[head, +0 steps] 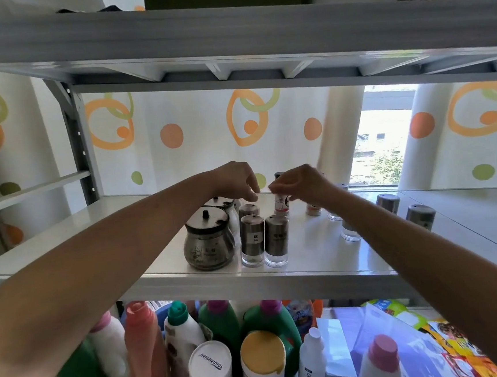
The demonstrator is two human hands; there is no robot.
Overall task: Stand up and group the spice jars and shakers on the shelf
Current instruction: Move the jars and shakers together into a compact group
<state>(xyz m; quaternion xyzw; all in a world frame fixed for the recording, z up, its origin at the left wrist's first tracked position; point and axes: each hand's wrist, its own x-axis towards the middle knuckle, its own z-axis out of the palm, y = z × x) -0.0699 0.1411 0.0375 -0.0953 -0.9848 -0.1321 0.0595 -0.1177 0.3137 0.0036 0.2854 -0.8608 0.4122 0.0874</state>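
A white metal shelf [65,243] carries the spice things, with another shelf board above it and a curtain [201,138] printed with orange and green rings and dots hanging behind. Both bare forearms reach in from below.

On the lower level stand cleaning bottles [269,318], green, salmon and white. Among them is a white lid [210,363] printed "TOUIANGUAN" and a jar with a yellow lid [263,349].

At the middle of the shelf, a round-bellied glass pot [208,240] with a steel lid and black knob stands upright near the front edge. Its printed label is too faint to read. A second such pot [223,204] stands right behind it. Just beside them are two steel-sleeved shakers [252,240] with clear bases, upright and side by side. Each has a small label with a Chinese character, and the smaller print cannot be read. A third shaker [248,211] stands behind them. Well to the right, two more shakers [420,217] stand apart from this group.

The right hand [298,184] has its grip curled round the top of a small bottle [281,205] with a black cap and a red-and-white label, upright behind the shakers. The left hand [236,180] hangs above the third shaker with its fingers bunched downward. I cannot tell whether its grip holds anything.
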